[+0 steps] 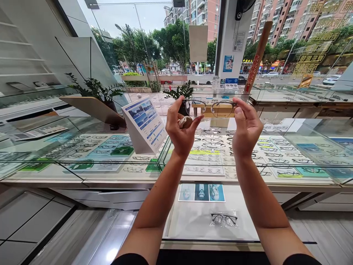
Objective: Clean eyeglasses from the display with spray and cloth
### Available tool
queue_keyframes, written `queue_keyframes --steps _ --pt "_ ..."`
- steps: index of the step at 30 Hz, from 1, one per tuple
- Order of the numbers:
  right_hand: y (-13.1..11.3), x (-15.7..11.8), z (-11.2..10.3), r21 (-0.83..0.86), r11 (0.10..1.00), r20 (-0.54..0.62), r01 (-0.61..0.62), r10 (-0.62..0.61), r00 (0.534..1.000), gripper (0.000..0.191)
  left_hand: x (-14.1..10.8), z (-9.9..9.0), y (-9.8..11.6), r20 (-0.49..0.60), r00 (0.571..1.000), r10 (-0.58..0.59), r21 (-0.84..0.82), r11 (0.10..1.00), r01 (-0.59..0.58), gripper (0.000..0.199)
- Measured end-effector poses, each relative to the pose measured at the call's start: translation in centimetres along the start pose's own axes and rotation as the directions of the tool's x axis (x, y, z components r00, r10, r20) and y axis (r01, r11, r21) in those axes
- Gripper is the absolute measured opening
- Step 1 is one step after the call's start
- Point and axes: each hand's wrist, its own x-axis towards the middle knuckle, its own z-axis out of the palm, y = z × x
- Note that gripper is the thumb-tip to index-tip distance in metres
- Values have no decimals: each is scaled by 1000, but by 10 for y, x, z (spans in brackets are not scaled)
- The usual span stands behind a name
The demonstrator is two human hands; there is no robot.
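Note:
Both of my arms stretch forward, raising a pair of eyeglasses (209, 106) with thin dark frames above the glass counter. My left hand (180, 129) pinches the glasses at their left end and also has a bunched beige cloth (185, 122) tucked in its fingers. At the other end, my right hand (246, 127) grips the right side of the frame between thumb and fingers. Lower down, a second pair of dark-rimmed eyeglasses (224, 219) lies on clear plastic wrap on a white surface.
A glass display case (132, 180) full of eyeglass frames spans the front. On it stand a desk calendar (146, 125) and a tilted wooden-backed board (93, 109) by a potted plant (96, 88). A photo strip (202, 193) lies below. Behind are windows and a street.

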Motion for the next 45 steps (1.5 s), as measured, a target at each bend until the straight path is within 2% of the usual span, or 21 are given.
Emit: queue_keyframes --steps 3,6,11,18,25,30,33,36,38,40,43,45 --pt "-6 0 2 -6 1000 -25 26 -26 999 20 1 1 -5 -86 996 22 -52 998 -27 72" --pt "-7 -1 2 -35 999 -24 23 -24 999 20 3 2 -5 -97 994 43 -67 997 -50 70" --pt "-4 1 0 -37 999 -31 -31 30 999 19 5 1 -2 -59 998 16 -70 997 -20 70" --pt "0 6 -2 132 983 -10 -129 132 991 15 6 3 -2 -7 998 -58 -128 990 56 72" --pt "-2 8 -3 288 918 36 -274 275 961 10 4 5 0 21 995 -95 -170 981 97 74" --pt "4 10 -5 258 909 68 -328 322 944 13 2 7 -8 83 989 -119 -235 963 135 77" --pt "6 11 -8 130 954 78 -270 262 962 14 4 5 -11 132 983 -127 -243 957 156 77" --pt "3 11 -11 -103 992 116 -73 84 990 16 8 -2 -7 192 977 -94 -145 982 123 78" --pt "1 10 -10 -219 974 208 56 -10 978 15 12 -7 -3 240 970 -49 -71 995 68 75" --pt "-1 9 -9 -284 953 288 105 -20 957 12 16 -12 3 284 959 -6 -23 1000 13 72" --pt "1 7 -7 -333 938 320 93 20 947 13 21 -17 11 322 946 33 -4 999 -33 74" --pt "3 7 -7 -318 945 340 82 33 940 13 23 -19 15 340 940 28 -17 1000 -24 75"
